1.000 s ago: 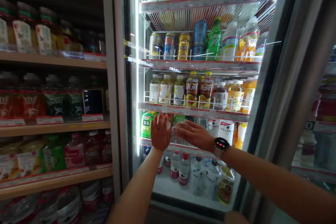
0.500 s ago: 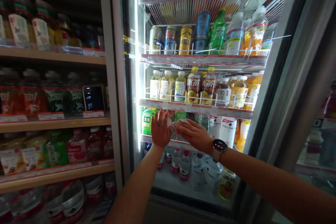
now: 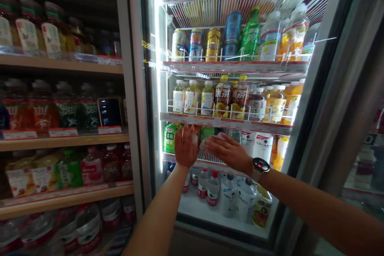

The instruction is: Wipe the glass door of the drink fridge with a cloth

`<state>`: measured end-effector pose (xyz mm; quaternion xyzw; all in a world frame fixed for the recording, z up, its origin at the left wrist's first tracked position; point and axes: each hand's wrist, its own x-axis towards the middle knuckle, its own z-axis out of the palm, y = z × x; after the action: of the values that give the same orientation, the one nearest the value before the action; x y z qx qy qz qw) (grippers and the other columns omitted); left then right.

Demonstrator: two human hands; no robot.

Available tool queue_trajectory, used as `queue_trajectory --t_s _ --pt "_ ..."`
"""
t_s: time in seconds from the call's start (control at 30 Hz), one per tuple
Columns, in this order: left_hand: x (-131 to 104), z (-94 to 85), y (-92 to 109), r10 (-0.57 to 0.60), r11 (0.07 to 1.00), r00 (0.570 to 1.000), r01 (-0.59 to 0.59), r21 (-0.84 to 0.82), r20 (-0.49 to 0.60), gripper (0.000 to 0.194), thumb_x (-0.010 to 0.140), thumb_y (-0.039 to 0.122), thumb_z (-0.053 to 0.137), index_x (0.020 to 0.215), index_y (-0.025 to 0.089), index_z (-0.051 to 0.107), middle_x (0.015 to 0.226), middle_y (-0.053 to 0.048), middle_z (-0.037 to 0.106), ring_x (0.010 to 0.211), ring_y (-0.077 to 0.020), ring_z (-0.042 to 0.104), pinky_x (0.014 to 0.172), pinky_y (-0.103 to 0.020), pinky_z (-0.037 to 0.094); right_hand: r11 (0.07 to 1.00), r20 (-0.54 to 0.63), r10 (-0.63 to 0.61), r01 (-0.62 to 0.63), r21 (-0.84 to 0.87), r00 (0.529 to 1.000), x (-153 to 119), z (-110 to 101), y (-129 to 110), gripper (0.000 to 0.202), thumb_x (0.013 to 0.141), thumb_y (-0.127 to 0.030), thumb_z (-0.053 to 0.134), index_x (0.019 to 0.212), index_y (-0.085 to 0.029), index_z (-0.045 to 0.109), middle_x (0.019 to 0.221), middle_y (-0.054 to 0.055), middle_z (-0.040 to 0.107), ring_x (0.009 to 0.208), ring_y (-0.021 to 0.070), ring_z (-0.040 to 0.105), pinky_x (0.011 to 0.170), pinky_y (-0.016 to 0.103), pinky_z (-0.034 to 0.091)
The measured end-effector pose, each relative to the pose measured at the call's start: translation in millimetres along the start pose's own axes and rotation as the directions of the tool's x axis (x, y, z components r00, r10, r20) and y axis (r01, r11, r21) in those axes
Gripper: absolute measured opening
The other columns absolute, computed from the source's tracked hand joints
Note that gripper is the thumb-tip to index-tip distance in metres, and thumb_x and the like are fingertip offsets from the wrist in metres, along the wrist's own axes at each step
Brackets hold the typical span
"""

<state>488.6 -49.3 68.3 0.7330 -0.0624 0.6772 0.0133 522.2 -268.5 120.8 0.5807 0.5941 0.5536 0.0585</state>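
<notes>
Left forearm: bare, rising from the bottom edge toward the open cooler.
Left hand (image 3: 186, 146): raised flat, back toward the camera, fingers straight and close together, holding nothing; it stands at the front of the wire shelf (image 3: 210, 158), just right of the green-labelled bottle (image 3: 169, 137).
Right hand (image 3: 228, 151): palm down, fingers stretched leftward, a ring on one finger; it presses flat on a pale crumpled cloth (image 3: 210, 141) that peeks out past the fingertips above the wire shelf. Whether the fingers grip the cloth cannot be told.
Smartwatch (image 3: 261, 165): round dark face with a small red mark, light band, on the right wrist.
Bottom floor of cooler: clear plastic water bottles (image 3: 228, 196) with red and white caps, one squat jar-like bottle with a yellow label at the right.
Green-labelled bottle: glossy green wrap with white Chinese characters.
White cartons (image 3: 264, 146): smooth, matt, small dark print too fine to read, right of the right hand.
Shelf above: iced-tea bottles (image 3: 231, 98), yellow caps, brown labels with large white characters; price strip in red and white.
Higher shelf: metal cans (image 3: 213, 44) in silver, blue and gold; a green plastic soda bottle (image 3: 250, 34).
Left wooden shelving (image 3: 60, 142): dim rows of bottled drinks behind red-and-white price tags.
</notes>
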Motion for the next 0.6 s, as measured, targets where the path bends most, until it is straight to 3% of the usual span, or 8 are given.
queue_trajectory --t_s 0.1,0.2,0.6 --pt "0.1 -0.6 0.3 0.0 1.0 1.0 0.0 -0.005 -0.001 0.058 0.098 0.03 0.037 0.153 0.017 0.024 0.159 -0.011 0.023 0.15 -0.0267 0.015 0.121 -0.049 0.021 0.99 -0.066 0.129 -0.133 -0.052 0.989 25.1 -7.6 22.4 0.042 0.095 -0.011 0.05 0.135 -0.023 0.055 0.139 0.001 0.058 0.135 0.0187 0.046 0.121 0.044 0.027" --pt "0.6 -1.0 1.2 -0.003 1.0 1.0 0.003 -0.007 -0.002 0.058 0.098 0.03 0.037 0.153 0.018 0.024 0.16 -0.011 0.023 0.15 -0.0268 0.016 0.12 -0.049 0.021 0.981 -0.121 0.184 -0.19 -0.041 0.975 39.3 -7.4 30.1 0.045 0.093 -0.01 0.051 0.136 -0.023 0.054 0.14 0.002 0.056 0.137 0.0192 0.043 0.121 0.043 0.028" --pt "0.8 0.5 0.4 -0.015 1.0 1.0 0.015 -0.018 0.016 0.058 0.098 0.031 0.038 0.152 0.017 0.026 0.158 -0.013 0.026 0.15 -0.0266 0.014 0.121 -0.049 0.019 0.996 0.009 0.017 -0.018 0.091 1.0 1.8 8.2 -11.7 0.039 0.093 -0.009 0.05 0.128 -0.022 0.061 0.136 0.001 0.06 0.124 0.0158 0.056 0.112 0.035 0.042"
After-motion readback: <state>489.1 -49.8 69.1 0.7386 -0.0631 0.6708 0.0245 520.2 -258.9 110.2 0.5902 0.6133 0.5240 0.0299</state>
